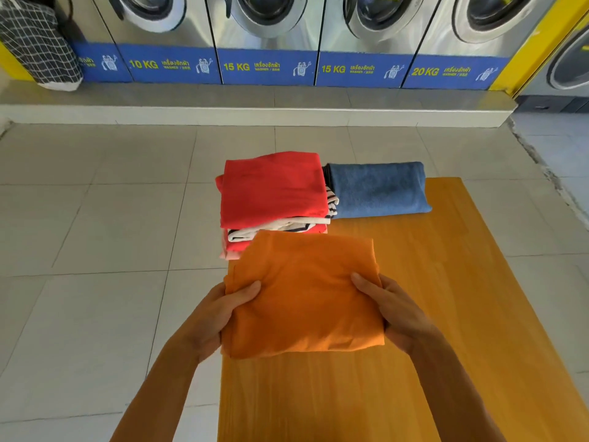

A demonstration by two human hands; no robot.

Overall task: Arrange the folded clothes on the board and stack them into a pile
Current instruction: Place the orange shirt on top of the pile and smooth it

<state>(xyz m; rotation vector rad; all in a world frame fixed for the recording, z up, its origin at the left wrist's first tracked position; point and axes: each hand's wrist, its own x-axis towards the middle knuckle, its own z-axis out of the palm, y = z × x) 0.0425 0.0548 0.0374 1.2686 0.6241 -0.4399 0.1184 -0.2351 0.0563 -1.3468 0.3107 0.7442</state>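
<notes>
While both hands, left [223, 317] and right [393, 314], have fingers clamped on the orange cloth [302, 298], the uneven pile [274, 199] at twelve o'clock could topple under a careless drop.

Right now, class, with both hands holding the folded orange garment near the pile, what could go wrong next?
1. The pile overhangs the board's left edge; added weight may tip it to the floor.
2. The left hand and right hand grip only the orange garment's near corners, so its far edge could sag and unfold.
</notes>
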